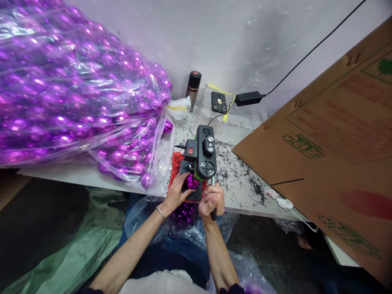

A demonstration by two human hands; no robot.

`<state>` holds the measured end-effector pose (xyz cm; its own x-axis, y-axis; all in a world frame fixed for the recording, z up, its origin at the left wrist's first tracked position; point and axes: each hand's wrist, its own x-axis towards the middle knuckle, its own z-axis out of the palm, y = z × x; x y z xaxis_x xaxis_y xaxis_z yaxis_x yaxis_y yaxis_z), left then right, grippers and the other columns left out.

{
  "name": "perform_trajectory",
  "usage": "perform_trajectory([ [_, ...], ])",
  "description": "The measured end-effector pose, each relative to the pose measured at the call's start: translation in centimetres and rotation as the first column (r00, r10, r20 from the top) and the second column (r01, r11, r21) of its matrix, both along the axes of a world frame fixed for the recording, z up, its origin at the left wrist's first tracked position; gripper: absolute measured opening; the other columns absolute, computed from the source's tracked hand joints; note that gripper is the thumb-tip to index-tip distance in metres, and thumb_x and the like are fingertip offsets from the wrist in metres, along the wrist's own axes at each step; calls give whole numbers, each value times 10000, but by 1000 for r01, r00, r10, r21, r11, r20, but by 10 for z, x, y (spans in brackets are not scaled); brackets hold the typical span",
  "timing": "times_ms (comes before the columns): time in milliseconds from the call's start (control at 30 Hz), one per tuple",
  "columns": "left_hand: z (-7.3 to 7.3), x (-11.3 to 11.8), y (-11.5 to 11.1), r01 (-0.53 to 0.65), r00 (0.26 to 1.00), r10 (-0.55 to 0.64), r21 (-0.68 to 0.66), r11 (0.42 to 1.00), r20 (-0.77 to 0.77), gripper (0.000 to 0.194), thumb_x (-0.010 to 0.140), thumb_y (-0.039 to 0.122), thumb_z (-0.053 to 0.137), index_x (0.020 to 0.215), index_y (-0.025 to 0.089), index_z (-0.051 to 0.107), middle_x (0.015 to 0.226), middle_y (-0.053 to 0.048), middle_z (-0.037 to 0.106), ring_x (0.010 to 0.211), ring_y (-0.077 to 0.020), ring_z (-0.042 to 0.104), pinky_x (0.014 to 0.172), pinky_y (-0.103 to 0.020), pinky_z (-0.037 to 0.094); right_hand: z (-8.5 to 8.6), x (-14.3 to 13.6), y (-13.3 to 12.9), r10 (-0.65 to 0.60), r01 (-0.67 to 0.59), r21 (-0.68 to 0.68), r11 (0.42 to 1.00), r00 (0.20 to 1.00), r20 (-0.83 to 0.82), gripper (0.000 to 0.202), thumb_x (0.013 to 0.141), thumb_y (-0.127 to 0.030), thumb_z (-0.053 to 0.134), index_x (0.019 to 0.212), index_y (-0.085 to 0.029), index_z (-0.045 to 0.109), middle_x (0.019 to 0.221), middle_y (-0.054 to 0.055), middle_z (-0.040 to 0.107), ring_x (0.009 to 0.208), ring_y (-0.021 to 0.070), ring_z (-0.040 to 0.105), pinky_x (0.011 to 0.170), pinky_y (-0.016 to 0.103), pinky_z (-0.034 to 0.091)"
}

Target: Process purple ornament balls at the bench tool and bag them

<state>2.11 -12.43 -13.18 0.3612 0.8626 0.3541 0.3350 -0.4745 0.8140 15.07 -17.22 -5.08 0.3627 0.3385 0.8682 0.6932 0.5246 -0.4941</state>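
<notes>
A small black machine (206,149) with round vents and a red switch (190,150) stands on a red mat (177,163) on the table. Under its near end sits a shiny purple bauble (192,181). My left hand (177,189) has its fingers and thumb closed around the bauble's left side. With my right hand (212,200) I grip the lever handle (213,213) at the machine's front right; the fingers wrap round it. More purple baubles (183,214) lie in clear plastic below the table edge, between my forearms.
A huge clear bag of purple baubles (76,94) fills the left. A big cardboard box (324,147) leans in on the right. Behind the machine are a dark bottle (193,87), a phone (218,102) and a power adapter (249,98). Black clippings (226,171) litter the table.
</notes>
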Motion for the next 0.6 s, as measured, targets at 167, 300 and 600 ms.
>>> perform_trajectory([
  [167, -3, 1, 3, 33, 999, -35, 50, 998, 34, 595, 985, 424, 784, 1517, 241, 589, 1460, -166, 738, 1400, -356, 701, 1273, -623, 482, 5, -3, 4, 14, -14, 28, 1000, 1000, -20, 424, 1144, -300, 347, 730, -258, 429, 696, -39, 490, 583, 135, 503, 619, 336, 450],
  [300, -4, 3, 5, 14, 999, -16, 45, 999, 40, 611, 971, 435, 805, 1511, 242, 594, 1459, -171, 736, 1416, -363, 689, 1259, -620, 497, 4, -2, 7, 14, -16, 61, 998, 1000, 27, 455, 1151, -318, 371, 706, -246, 435, 685, -43, 515, 584, 123, 516, 617, 319, 446],
  [600, -1, 2, -1, 10, 998, -11, 8, 1000, 64, 598, 971, 409, 808, 1496, 242, 574, 1457, -163, 718, 1424, -354, 680, 1237, -583, 526, 57, 0, -2, 21, -37, -119, 992, 991, -131, 467, 1136, -304, 431, 674, -250, 469, 658, -33, 527, 623, 136, 548, 611, 312, 425],
])
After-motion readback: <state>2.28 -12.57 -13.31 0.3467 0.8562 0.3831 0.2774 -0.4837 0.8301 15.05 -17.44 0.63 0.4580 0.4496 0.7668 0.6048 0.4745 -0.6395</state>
